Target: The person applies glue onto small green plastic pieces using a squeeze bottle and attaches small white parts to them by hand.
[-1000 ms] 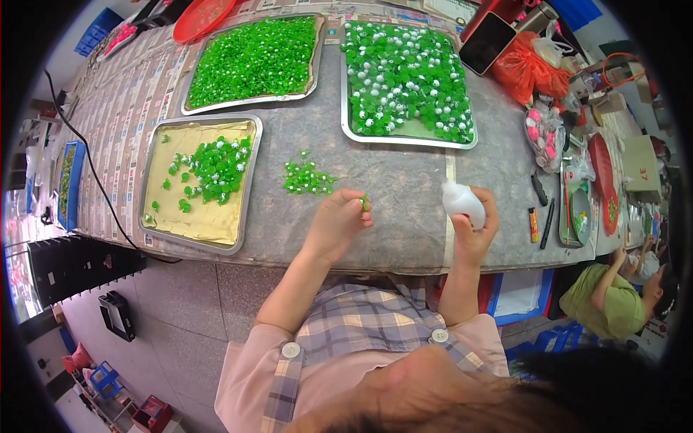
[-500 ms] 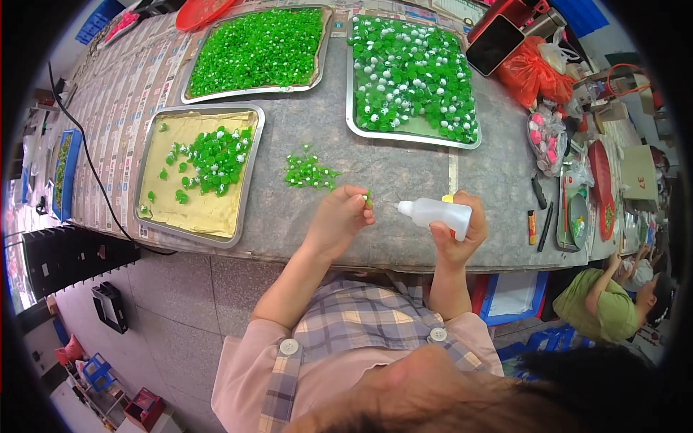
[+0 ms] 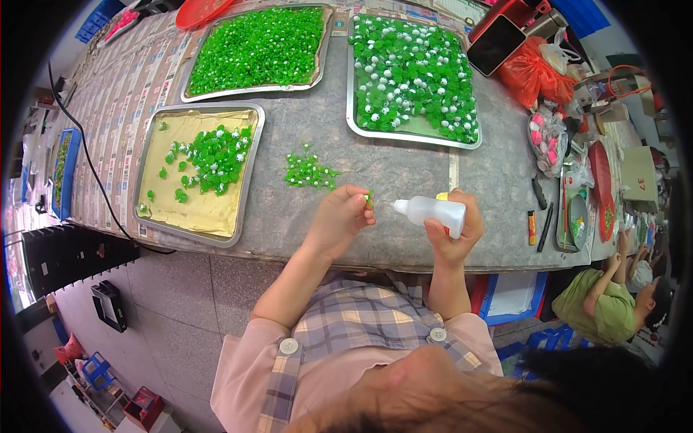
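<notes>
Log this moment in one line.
left hand: pinching small green piece | right hand: holding white bottle, nozzle toward left hand, apart | green pile: on table

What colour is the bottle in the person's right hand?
The bottle is whitish and looks slightly see-through; the head view, the only one, shows it.

I am watching through the left of two head-worn fisheyes, which is looking down past the plaid apron (image 3: 368,310) onto the grey-covered table (image 3: 411,169). It is framing the left hand (image 3: 341,218) and right hand (image 3: 460,234) from close above, near mid-picture, while its circle is taking in floor (image 3: 173,303) at left and a co-worker (image 3: 606,303) at right.
</notes>
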Demonstrator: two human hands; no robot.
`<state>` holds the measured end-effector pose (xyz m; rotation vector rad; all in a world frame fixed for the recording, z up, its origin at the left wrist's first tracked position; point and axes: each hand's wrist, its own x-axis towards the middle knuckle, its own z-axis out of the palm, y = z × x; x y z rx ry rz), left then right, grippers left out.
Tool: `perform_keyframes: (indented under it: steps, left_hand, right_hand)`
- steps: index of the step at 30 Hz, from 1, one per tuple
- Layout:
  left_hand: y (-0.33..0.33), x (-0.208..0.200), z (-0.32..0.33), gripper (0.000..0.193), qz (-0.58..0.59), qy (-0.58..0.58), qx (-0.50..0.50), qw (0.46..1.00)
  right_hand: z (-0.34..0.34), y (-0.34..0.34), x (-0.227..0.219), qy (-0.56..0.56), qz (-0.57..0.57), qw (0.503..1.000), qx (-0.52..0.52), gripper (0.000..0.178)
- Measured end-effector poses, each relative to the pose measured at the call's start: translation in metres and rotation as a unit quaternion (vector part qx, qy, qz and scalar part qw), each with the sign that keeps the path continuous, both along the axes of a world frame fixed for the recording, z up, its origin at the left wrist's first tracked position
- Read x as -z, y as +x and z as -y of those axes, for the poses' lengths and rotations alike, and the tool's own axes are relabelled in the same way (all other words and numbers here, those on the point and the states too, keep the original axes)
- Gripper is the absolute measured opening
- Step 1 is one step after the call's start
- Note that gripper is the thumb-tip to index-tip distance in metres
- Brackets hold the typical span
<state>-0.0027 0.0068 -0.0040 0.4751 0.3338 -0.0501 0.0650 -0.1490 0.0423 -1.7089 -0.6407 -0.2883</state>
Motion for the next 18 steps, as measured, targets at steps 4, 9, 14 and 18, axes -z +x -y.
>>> perform_keyframes:
  steps: [4, 9, 14, 18]
  left_hand:
    - [0.0001, 0.0002, 0.0001, 0.011, 0.006, 0.006, 0.005, 1.000]
    - [-0.0001, 0.0011, 0.0005, 0.011, 0.006, 0.010, 0.006, 1.000]
    - [-0.0003, 0.0014, 0.0008, 0.012, 0.010, 0.008, 0.008, 1.000]
    - [-0.0005, 0.0009, 0.0004, 0.012, 0.011, 0.010, 0.005, 1.000]
  right_hand:
    - [0.0014, -0.0001, 0.0021, 0.009, 0.006, 1.000, 0.012, 0.034]
    - [-0.0011, -0.0008, 0.0016, 0.053, -0.036, 0.998, 0.024, 0.041]
    - [-0.0003, 0.0002, 0.0014, 0.044, -0.022, 0.998, 0.025, 0.036]
    - [-0.0004, 0.0003, 0.0010, 0.039, -0.009, 0.999, 0.030, 0.034]
